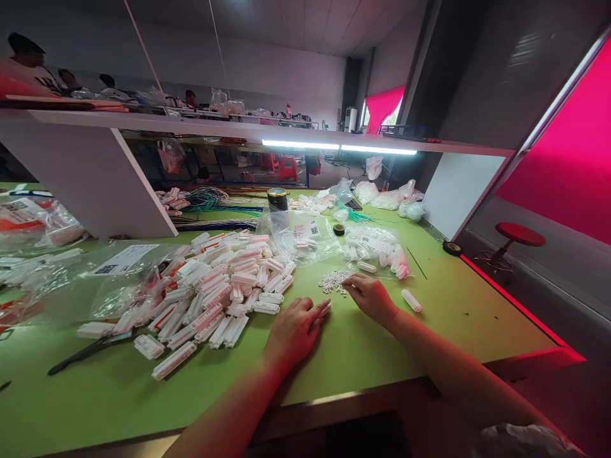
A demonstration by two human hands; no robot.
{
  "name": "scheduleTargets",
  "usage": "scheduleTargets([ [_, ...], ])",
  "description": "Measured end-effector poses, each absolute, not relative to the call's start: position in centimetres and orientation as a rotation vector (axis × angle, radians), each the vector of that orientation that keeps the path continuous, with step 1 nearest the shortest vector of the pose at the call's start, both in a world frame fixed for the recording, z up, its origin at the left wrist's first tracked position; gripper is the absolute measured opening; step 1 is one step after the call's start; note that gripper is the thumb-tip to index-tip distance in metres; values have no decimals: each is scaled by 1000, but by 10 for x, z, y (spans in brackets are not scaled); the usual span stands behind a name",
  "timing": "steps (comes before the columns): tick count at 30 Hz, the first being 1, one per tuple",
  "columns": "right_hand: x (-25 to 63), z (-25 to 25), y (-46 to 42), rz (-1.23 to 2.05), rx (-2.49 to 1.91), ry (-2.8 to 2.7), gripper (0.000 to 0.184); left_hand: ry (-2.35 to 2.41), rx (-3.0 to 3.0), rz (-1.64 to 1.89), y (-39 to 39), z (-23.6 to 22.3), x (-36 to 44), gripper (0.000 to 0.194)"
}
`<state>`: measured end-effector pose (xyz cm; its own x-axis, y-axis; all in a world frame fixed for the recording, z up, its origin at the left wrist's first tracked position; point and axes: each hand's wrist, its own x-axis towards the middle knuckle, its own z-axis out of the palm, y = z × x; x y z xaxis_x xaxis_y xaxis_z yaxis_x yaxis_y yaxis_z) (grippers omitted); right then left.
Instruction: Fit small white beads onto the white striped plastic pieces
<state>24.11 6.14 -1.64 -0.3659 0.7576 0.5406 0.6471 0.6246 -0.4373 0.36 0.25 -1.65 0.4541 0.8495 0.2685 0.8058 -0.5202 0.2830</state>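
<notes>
Bare forearms (229, 404) extend, left hand (294, 327) holding a white block (327, 308) near tiny pieces (333, 280), seemingly for easy reach; right hand (372, 299) touches them, grip unclear.

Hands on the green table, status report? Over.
Left hand: at partly hidden white block. Right hand: fingers at small white pieces. Nearby: loose white block.

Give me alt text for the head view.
A person's right hand touches a pile of tiny white pieces on a green table; the left hand rests nearby over a partly hidden white part. A heap of white plastic blocks lies left.
</notes>
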Motion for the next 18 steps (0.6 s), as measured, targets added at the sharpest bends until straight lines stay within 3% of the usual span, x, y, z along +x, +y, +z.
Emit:
scheduleTargets([
  [14, 238, -18, 59, 50, -1365, -2453, 14, 1505, 2572, 540, 3, -19, 2, 41],
  [18, 239, -19, 59, 175, -1307, -2331, 14, 1521, 2666, 491, 1, -17, 4, 36],
])
